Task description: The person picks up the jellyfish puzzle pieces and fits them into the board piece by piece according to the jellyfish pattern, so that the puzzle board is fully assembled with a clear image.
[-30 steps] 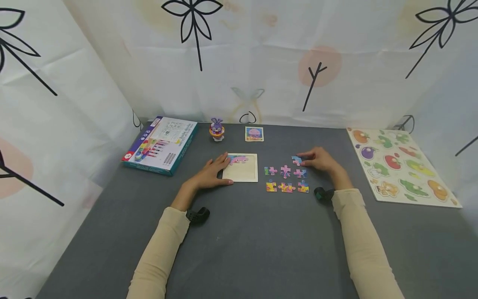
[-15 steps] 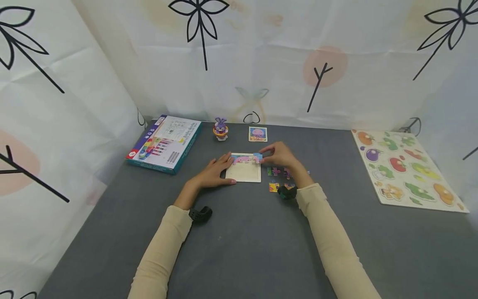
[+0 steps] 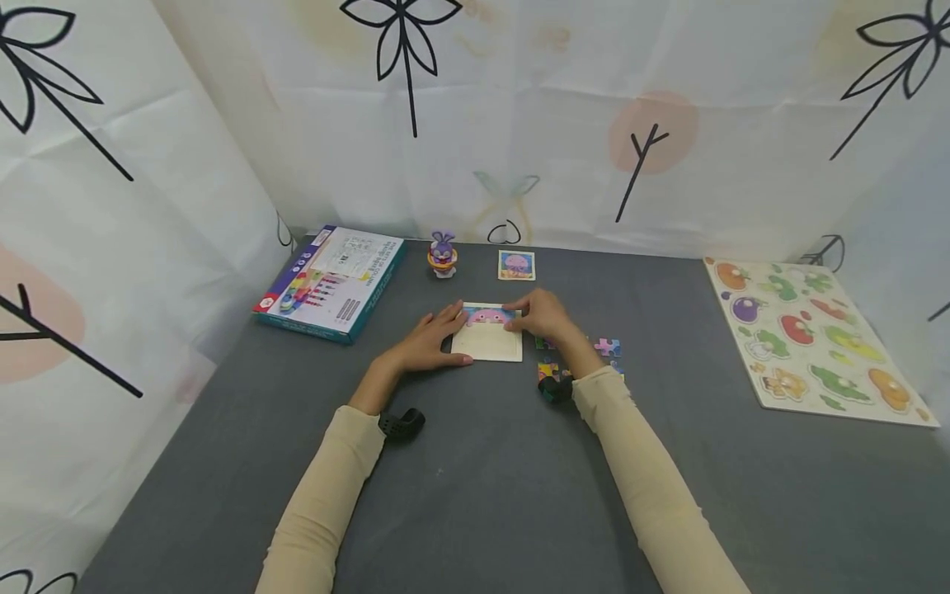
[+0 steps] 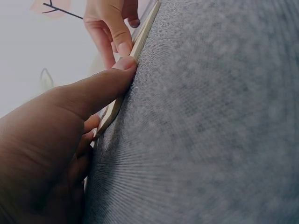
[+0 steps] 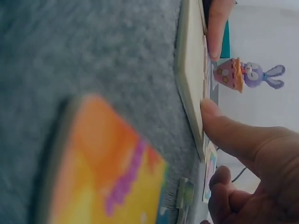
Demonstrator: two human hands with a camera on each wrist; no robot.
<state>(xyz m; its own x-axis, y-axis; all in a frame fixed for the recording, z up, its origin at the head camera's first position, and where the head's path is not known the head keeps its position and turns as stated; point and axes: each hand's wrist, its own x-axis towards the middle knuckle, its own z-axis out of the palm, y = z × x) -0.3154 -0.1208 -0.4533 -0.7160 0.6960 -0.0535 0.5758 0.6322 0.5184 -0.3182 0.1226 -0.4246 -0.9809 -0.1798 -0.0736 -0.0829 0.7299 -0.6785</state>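
A square, pale wooden puzzle tray [image 3: 486, 348] lies on the grey cloth, with pink and blue jigsaw pieces [image 3: 484, 315] along its top row. My left hand [image 3: 429, 341] rests on its left side, fingers straight and thumb [image 4: 100, 91] against the near edge. Over the top right corner, my right hand [image 3: 547, 322] pinches a blue-and-pink jigsaw piece, mostly hidden under thumb and forefinger. In the right wrist view the thumb [image 5: 229, 128] touches the tray edge. Loose jigsaw pieces [image 3: 608, 347] lie right of the tray, partly covered by the right arm.
Behind the tray are a small picture card [image 3: 516, 266] and a purple rabbit figurine [image 3: 442, 256]. A boxed set [image 3: 330, 285] lies at the back left. The vegetable puzzle board [image 3: 820, 342] lies on the right. A white patterned cloth [image 3: 519, 124] hangs behind.
My right hand has carried a blue-and-pink jigsaw piece left from the loose pieces to the tray's top right corner and lowered it there. The left hand has stayed on the tray.
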